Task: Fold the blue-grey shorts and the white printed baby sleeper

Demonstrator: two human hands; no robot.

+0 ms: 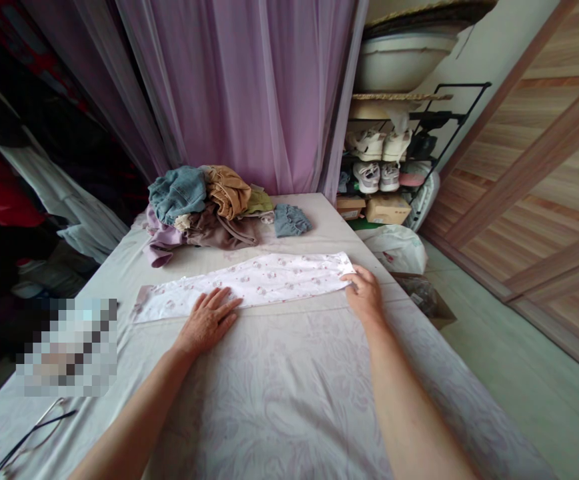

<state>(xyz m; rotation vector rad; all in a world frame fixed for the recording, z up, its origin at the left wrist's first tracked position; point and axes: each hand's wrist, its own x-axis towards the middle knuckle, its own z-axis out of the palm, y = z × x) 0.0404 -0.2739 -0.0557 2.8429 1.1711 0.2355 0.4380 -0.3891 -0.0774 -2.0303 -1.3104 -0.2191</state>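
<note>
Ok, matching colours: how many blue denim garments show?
2: a crumpled blue denim garment atop the clothes pile, a smaller one right of it; more may be hidden.

No legible text, label, brand or number can be made out. Faint markings are seen on the cardboard box (349, 207) beneath the shoe rack (437, 117), but they are too small and blurred to be read.

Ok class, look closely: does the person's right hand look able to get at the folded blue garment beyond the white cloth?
Probably yes. The right hand rests at the end of the white floral garment, and the folded blue garment lies just beyond. Only that flat garment lies between them, so nothing seems to block the reach.
</note>
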